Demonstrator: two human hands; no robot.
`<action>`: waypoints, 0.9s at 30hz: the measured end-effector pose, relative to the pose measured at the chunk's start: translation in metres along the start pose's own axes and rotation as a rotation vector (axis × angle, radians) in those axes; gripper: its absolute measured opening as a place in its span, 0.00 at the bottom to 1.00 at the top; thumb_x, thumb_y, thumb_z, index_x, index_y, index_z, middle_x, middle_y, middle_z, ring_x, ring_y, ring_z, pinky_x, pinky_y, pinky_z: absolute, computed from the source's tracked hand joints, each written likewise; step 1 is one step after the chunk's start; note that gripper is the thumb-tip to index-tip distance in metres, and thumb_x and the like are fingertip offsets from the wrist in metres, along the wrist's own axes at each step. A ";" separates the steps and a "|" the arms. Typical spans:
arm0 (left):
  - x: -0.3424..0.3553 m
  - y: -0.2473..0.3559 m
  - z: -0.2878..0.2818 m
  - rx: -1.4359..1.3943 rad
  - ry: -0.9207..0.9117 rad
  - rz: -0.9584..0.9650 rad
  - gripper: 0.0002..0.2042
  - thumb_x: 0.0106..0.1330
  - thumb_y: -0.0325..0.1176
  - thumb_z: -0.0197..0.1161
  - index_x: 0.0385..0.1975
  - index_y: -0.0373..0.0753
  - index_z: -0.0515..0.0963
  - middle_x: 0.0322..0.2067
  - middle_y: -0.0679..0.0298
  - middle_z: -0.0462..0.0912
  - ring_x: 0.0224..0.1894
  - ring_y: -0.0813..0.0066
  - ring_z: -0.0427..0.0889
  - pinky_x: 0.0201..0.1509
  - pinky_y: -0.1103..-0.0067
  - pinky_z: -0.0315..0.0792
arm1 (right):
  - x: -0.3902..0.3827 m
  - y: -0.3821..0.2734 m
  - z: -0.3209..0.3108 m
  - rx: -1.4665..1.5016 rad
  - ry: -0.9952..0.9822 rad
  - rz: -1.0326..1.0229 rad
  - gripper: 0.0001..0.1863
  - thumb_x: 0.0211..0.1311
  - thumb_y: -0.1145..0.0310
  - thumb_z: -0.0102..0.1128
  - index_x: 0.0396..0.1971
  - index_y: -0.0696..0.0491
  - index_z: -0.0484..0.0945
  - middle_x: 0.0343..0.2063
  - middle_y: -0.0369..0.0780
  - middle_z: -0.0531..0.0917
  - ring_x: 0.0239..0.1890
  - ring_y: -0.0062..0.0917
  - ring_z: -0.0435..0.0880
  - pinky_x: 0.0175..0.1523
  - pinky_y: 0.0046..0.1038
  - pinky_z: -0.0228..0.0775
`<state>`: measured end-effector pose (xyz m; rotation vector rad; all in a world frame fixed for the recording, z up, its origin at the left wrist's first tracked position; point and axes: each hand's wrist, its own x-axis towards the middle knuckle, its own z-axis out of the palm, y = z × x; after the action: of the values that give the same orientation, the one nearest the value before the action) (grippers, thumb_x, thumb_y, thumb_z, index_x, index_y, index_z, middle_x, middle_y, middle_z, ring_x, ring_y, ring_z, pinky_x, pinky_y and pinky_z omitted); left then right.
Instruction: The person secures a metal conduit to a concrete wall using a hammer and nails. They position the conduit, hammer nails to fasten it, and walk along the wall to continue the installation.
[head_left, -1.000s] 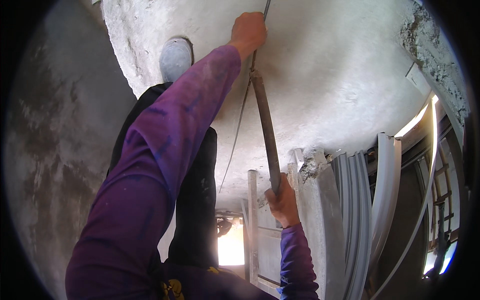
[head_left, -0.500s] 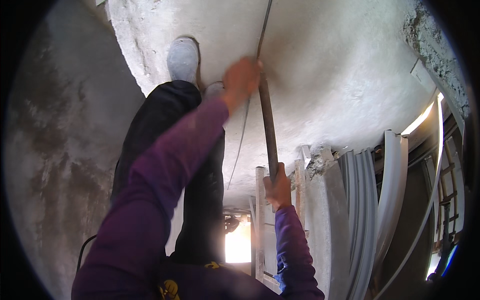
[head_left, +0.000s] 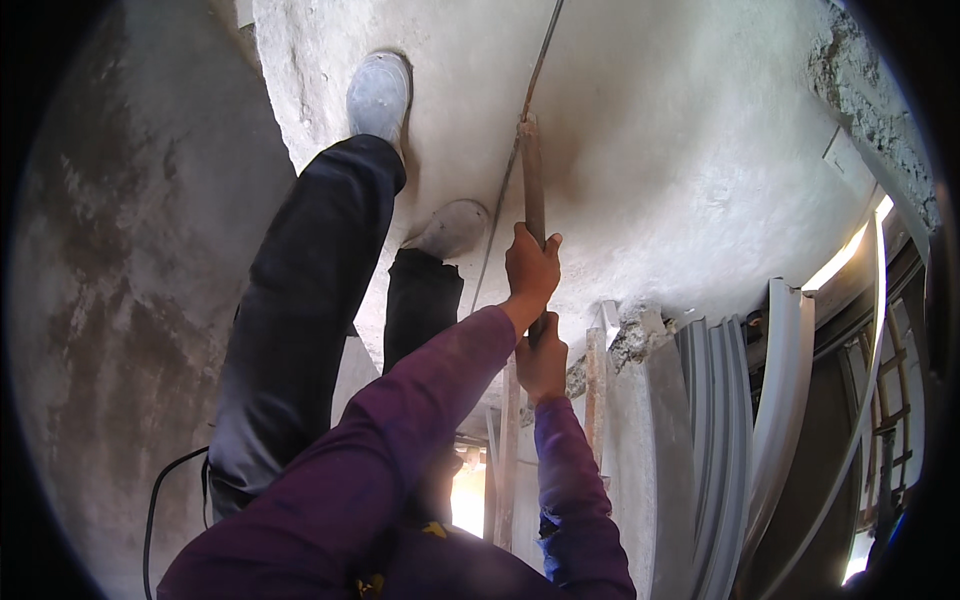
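Note:
A long brown pipe or bar slants over the pale floor, with both my hands wrapped round it. My left hand grips its middle, thumb against the side. Just below, my right hand is closed round the lower part, near my left wrist. A thin dark rod meets the pipe's far end; whether it enters the pipe I cannot tell. From there a thin line, a rod or wire, runs down beside the pipe toward my shoe.
My grey shoes stand on the dusty floor, left of the pipe. Grey corrugated sheets and a curved panel lean at the right. Behind my right hand stand rusty posts. A black cable loops at lower left.
My left hand has come down from the pipe's far end to its middle. My right hand and the pipe's near end sit slightly higher and further left. My legs appear shifted.

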<state>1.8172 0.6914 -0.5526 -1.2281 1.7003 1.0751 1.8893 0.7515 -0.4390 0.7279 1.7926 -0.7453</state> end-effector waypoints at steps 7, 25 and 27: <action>0.012 -0.027 0.009 -0.098 -0.040 0.019 0.19 0.69 0.38 0.70 0.44 0.31 0.70 0.29 0.44 0.84 0.36 0.41 0.87 0.39 0.57 0.75 | 0.016 0.036 0.030 -0.018 0.025 0.033 0.17 0.66 0.71 0.65 0.49 0.56 0.68 0.35 0.54 0.87 0.41 0.53 0.89 0.42 0.43 0.79; 0.179 0.055 -0.054 0.218 0.254 0.646 0.24 0.75 0.51 0.59 0.51 0.31 0.78 0.49 0.41 0.83 0.53 0.42 0.82 0.57 0.58 0.74 | 0.002 -0.004 -0.012 0.014 -0.049 0.068 0.22 0.59 0.72 0.62 0.53 0.56 0.67 0.31 0.57 0.85 0.38 0.58 0.87 0.41 0.51 0.78; 0.215 0.089 -0.063 0.338 0.030 0.735 0.21 0.74 0.49 0.62 0.48 0.33 0.81 0.46 0.44 0.85 0.51 0.45 0.83 0.55 0.58 0.75 | 0.001 -0.009 -0.022 0.016 -0.058 0.031 0.21 0.59 0.73 0.61 0.52 0.56 0.68 0.30 0.57 0.84 0.36 0.59 0.85 0.40 0.51 0.77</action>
<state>1.6724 0.5799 -0.7097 -0.3979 2.3165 1.0985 1.8695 0.7635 -0.4321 0.7357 1.7213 -0.7530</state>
